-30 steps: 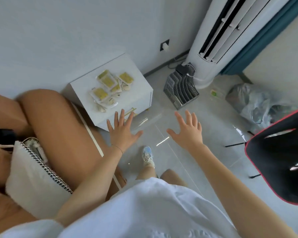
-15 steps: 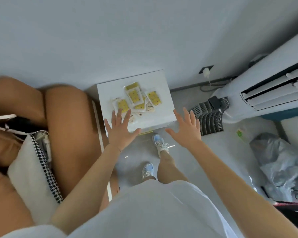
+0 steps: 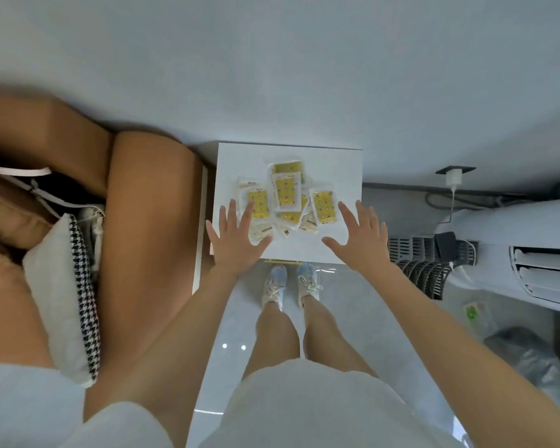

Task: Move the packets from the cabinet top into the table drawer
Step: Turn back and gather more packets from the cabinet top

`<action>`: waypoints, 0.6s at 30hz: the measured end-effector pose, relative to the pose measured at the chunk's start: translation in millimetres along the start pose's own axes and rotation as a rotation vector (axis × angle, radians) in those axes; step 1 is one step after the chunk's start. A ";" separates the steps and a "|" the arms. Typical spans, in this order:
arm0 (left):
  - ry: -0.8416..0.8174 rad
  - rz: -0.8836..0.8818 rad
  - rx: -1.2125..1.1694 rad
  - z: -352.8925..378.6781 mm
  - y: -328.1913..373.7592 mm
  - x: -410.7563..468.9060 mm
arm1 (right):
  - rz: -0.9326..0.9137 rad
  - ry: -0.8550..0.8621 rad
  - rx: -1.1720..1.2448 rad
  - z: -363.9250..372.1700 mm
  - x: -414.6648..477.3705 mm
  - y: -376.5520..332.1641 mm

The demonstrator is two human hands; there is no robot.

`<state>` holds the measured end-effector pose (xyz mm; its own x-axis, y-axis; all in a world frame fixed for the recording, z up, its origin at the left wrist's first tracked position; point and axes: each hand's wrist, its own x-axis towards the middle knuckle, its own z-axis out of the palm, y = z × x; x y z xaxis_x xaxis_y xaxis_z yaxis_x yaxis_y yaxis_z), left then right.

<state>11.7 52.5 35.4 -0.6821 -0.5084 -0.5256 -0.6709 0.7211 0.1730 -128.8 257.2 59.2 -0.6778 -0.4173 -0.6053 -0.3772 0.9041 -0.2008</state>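
Left grip (image 3: 236,236), fingers spread, overlaps the pile's near-left corner. Packets (image 3: 285,197) lie on the cabinet top (image 3: 340,166) just ahead, between both grips, long axes pointing away. Right grip (image 3: 361,237), also spread, hovers beside them; the left looks nearer.

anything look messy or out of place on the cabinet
The packets lie in an overlapping heap on the cabinet top, skewed at different angles rather than stacked. The left hand and right hand are open and hold none.
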 end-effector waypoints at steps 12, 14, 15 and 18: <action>-0.092 -0.167 -0.177 89.9 -35.1 122.8 | 0.213 -0.102 0.179 87.5 122.8 25.4; -0.064 -0.194 -0.197 105.9 -39.3 141.9 | 0.251 -0.087 0.253 101.7 146.1 26.0; -0.036 -0.202 -0.205 113.1 -40.7 148.9 | 0.264 -0.081 0.287 107.8 155.4 25.0; 0.075 -0.228 -0.258 127.7 -42.2 159.0 | 0.288 -0.076 0.411 120.9 172.0 15.6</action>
<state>-31.4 1.4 -161.9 -0.5194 -0.6824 -0.5143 -0.8532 0.4472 0.2684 -175.0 210.6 -141.2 -0.6644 -0.1512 -0.7320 0.1082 0.9496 -0.2943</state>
